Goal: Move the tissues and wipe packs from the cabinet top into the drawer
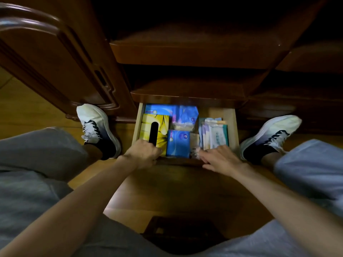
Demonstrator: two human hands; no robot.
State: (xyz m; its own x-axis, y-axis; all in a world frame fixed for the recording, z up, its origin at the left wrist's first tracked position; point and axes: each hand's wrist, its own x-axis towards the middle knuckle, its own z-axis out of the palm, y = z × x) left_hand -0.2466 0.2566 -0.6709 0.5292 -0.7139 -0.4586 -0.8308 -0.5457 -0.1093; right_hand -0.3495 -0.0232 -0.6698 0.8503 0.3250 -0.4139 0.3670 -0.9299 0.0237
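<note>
A: Where are the tissues and wipe packs found?

B: All are seen lying inside the open drawer point(231, 127). A yellow tissue box point(159, 127) is set at the left, with blue tissue packs point(178, 143) just beside it and behind it, and the white wipe packs point(216, 135) are stood on edge at the right. The cabinet top itself is not shown, so it cannot be told whether anything is left up there.

A: Which step is judged to be in hand?

B: The packing looks finished, or close to it. The left hand point(143, 154) is placed at the front edge of the drawer, its grip curled together over the rim beside the yellow box; whether the rim or the box is actually clamped cannot be told. The right hand point(220, 158) is laid at the front edge below the wipe packs, fingers spread apart, nothing held.

A: What is called for next?

B: Probably the drawer is to be pushed shut. The upright wipe packs would need to be kept below the cabinet ledge point(187, 98) so that nothing is caught.
</note>
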